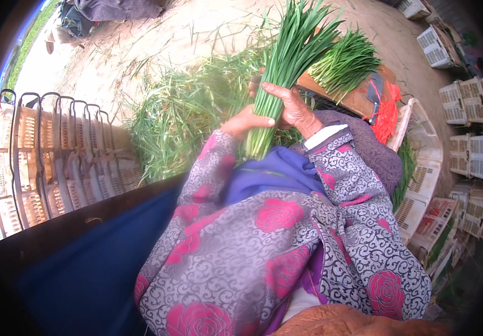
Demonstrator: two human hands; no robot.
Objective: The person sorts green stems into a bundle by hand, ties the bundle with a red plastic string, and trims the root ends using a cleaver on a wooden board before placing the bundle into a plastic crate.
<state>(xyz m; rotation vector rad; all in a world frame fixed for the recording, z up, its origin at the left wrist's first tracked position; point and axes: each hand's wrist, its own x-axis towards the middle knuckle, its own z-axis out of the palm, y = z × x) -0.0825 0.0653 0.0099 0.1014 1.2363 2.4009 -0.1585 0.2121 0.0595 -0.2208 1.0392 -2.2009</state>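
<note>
A thick bunch of green chives [292, 56] stands tilted in front of me, its pale stem ends down by the blue cloth [275, 176] on my lap. My left hand [247, 121] is closed round the lower stems, thumb across the front. Higher up, my right hand [291, 106] wraps the bunch from the right side; some of its fingers are hidden behind the stems. To the right, a second bunch of chives [345, 64] lies on a brown wooden board [322, 85]. Red plastic strings [386, 115] hang at the board's right end, beside a flat grey piece [374, 88].
Loose green leaves [174, 106] are heaped on the ground ahead. Dirty white plastic crates [79, 162] with dark metal handles stand on the left. An open white crate [420, 173] with greens is close on my right, and stacked crates [471, 101] line the far right.
</note>
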